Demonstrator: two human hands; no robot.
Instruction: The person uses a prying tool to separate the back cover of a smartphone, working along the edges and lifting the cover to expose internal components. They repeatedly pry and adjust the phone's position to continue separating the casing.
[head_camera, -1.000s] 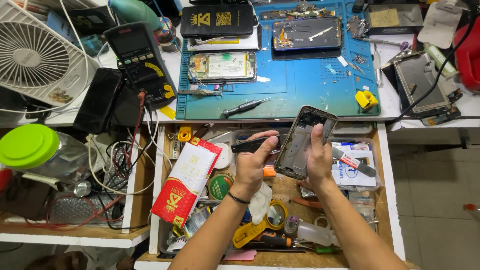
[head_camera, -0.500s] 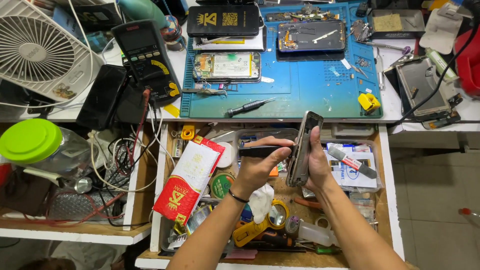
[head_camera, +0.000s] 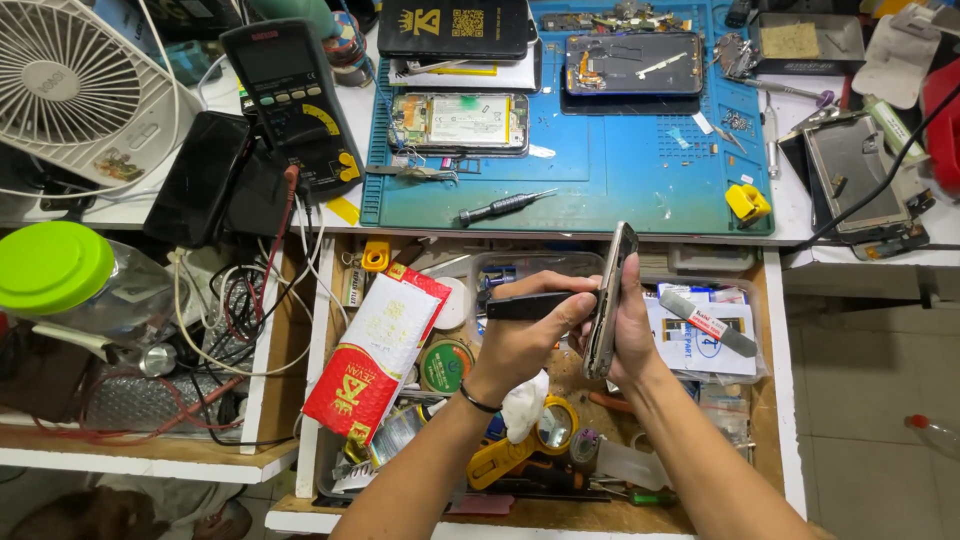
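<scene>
My right hand (head_camera: 628, 330) grips a phone frame (head_camera: 610, 298), which stands edge-on to the camera above an open drawer (head_camera: 783, 400). In my left hand (head_camera: 525, 335) is a black brush-like tool (head_camera: 532, 305), its tip touching the phone's left side. A wad of white tissue (head_camera: 524, 404) hangs under my left wrist, which wears a dark band.
A blue work mat (head_camera: 600, 160) holds two opened phones, a black box, a screwdriver (head_camera: 503, 206) and small parts. To the left stand a multimeter (head_camera: 290, 95), a white fan (head_camera: 70, 90) and a green-lidded jar (head_camera: 55, 265). The drawer holds a red-and-white packet (head_camera: 375, 350), tape and tools.
My right hand has turned the phone frame from facing the camera to standing edge-on. My left hand has brought the black tool against its side.
</scene>
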